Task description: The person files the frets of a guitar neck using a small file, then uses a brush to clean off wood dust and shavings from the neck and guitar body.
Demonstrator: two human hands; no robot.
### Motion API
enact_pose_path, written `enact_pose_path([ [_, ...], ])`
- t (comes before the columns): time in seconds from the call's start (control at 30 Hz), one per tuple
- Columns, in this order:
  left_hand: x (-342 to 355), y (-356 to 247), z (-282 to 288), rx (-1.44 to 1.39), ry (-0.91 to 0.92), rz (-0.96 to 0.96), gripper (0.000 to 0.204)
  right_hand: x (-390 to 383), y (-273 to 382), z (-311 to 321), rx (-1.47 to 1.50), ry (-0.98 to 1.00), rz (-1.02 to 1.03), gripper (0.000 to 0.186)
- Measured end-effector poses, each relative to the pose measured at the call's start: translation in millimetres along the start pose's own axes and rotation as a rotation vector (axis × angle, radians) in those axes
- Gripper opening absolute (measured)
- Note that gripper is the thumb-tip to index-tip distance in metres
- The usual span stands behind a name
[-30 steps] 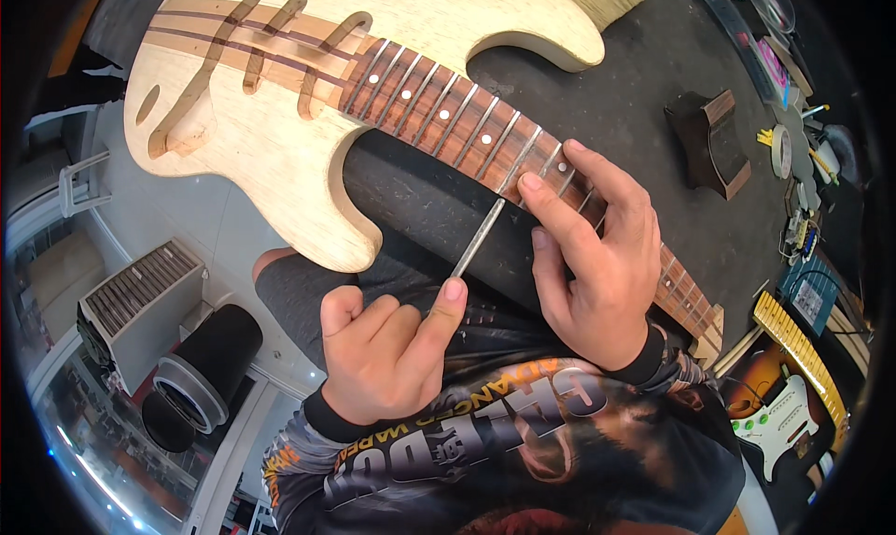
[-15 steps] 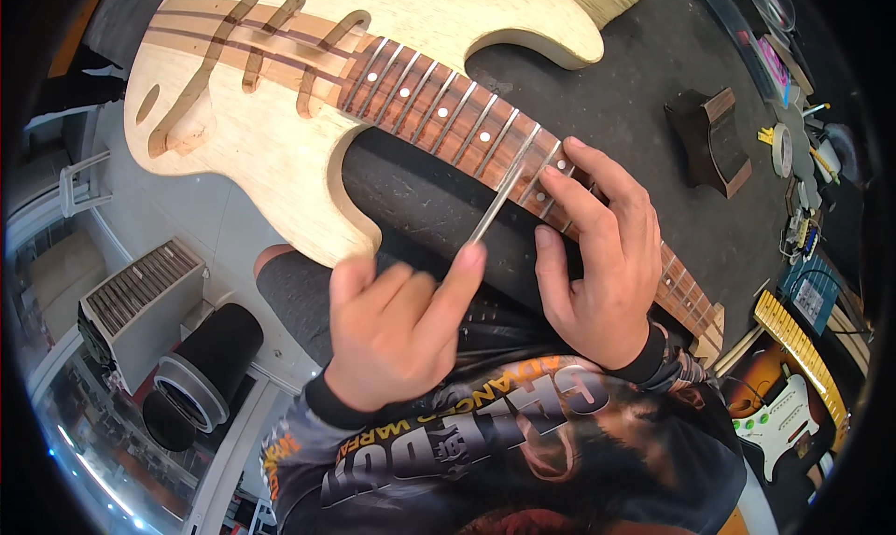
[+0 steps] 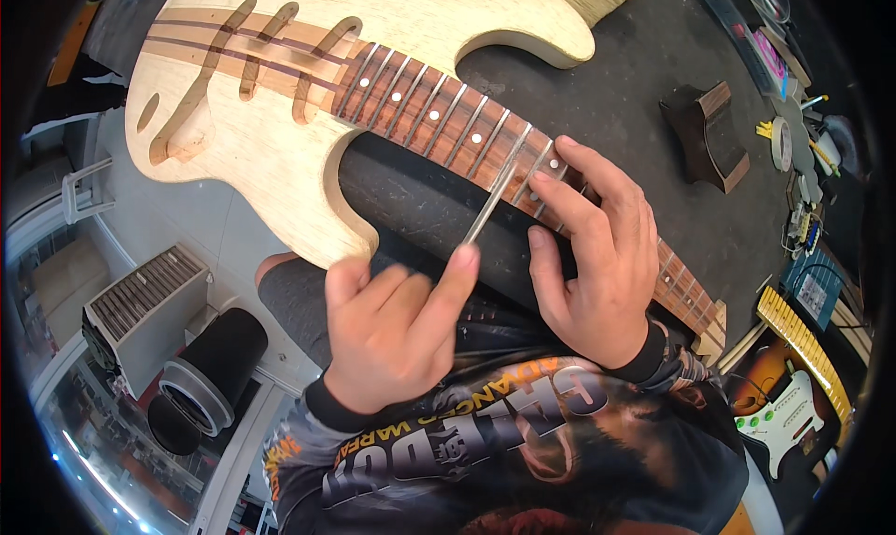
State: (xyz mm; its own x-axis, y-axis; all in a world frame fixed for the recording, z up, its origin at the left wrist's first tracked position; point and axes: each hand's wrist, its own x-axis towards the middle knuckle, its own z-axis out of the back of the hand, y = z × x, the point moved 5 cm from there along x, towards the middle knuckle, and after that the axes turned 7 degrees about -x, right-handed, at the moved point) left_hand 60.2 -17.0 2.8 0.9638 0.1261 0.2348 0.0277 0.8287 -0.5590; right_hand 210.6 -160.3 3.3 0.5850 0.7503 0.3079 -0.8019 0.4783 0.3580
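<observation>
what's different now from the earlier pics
The left hand has moved forward and slightly right, sliding the thin metal rod farther across the guitar neck. The right hand's index fingertip shifted slightly away from the guitar body. Nothing was newly grasped or released; the right hand stays on the neck.

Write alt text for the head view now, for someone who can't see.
A person's left hand holds a slim metal tool across the brown fretboard of an unpainted guitar, while the right hand rests on it. A dark block stands beyond.
</observation>
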Motion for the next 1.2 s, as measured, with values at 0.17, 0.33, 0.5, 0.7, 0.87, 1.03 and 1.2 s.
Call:
enact_pose_path([
  [0.17, 31.8, 6.9, -17.4, 0.021, -0.065, -0.067, 0.062, 2.5, -1.3, 2.0, -0.034, 0.037, -0.004, 0.067],
  [0.33, -14.4, 0.5, -1.4, -0.010, 0.039, 0.036, 0.054, 1.6, 0.4, 1.9, -0.042, 0.055, 0.001, 0.068],
  [0.5, 40.3, 4.9, -12.5, -0.017, -0.059, -0.019, 0.058, 3.5, -0.4, -1.8, -0.021, 0.047, -0.013, 0.069],
  [0.7, 9.3, -2.3, -0.3, -0.050, 0.019, 0.044, 0.059, 1.8, -0.4, 0.1, -0.047, 0.030, 0.025, 0.071],
  [0.87, 54.4, 4.4, -14.4, -0.063, -0.081, -0.016, 0.058, 3.7, 0.9, -0.9, -0.039, 0.042, 0.007, 0.071],
  [1.03, 7.7, -1.8, 0.5, -0.069, 0.010, 0.046, 0.057, 1.7, -2.4, 1.5, -0.060, 0.062, 0.011, 0.073],
  [1.2, 55.2, 5.0, -12.8, -0.039, -0.083, -0.039, 0.057, 3.4, -2.6, -2.8, -0.056, 0.040, 0.006, 0.075],
])
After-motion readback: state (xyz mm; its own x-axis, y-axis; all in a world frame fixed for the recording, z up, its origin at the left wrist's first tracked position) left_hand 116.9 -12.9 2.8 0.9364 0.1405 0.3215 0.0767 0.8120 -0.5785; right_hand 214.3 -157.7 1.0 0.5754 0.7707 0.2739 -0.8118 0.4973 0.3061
